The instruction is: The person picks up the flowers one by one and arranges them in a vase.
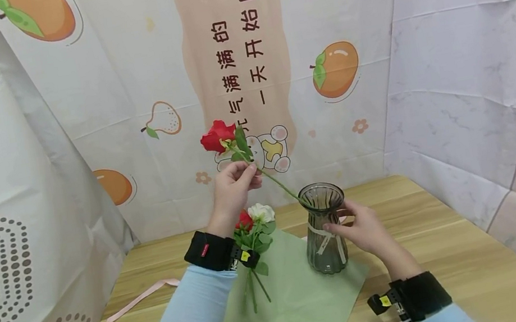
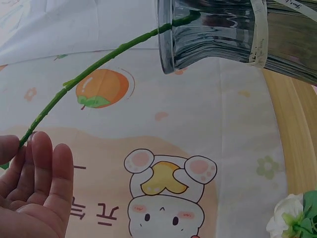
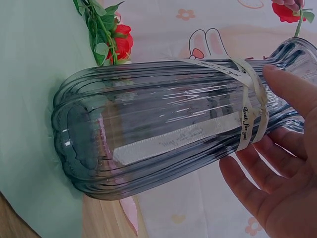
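Observation:
My left hand (image 1: 236, 192) pinches the green stem (image 2: 94, 64) of a red rose (image 1: 219, 136) between thumb and fingers. The bloom is up and to the left, and the stem's lower end is inside the mouth of a grey ribbed glass vase (image 1: 326, 246). My right hand (image 1: 362, 226) grips the vase at its neck from the right, thumb in front. A cream ribbon (image 3: 245, 109) printed with "Just for you" is tied round the vase below the neck. Upright on the table, the vase looks empty apart from this stem.
On a green wrapping sheet (image 1: 291, 298) under the vase lie a white rose (image 1: 261, 213) and another red rose (image 1: 244, 220) with leafy stems, partly behind the left wrist. A pink ribbon (image 1: 140, 300) lies at the table's left. Printed cloth (image 1: 122, 81) hangs behind.

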{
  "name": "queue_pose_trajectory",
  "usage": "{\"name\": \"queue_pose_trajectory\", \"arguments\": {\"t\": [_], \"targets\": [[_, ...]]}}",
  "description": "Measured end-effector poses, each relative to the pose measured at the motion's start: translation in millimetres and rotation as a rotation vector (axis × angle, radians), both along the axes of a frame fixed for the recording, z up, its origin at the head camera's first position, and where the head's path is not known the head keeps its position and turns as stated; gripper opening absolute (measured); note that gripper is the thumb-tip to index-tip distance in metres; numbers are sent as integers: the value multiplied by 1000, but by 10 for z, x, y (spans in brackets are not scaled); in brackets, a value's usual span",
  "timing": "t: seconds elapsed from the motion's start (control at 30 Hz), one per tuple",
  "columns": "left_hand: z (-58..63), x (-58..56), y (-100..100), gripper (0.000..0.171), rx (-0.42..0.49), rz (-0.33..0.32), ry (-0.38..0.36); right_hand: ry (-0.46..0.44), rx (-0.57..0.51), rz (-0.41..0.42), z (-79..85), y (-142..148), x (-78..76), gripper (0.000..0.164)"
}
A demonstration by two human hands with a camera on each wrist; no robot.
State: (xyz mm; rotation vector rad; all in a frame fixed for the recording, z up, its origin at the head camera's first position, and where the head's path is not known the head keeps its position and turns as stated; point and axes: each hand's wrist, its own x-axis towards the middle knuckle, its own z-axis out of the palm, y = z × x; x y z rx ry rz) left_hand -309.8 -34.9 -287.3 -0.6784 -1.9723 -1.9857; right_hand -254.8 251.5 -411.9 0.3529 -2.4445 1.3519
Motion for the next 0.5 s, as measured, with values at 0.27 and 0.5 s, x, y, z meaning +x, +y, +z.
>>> {"name": "queue_pose_trajectory", "arguments": {"t": [0.27,0.5], "targets": [[-8,20,90,22,-36,-11,11,5,-1,2,-9,0,-3,52],[-22,19,151,23,-95,-22,26,14,-7,14,-3,2,3,53]]}}
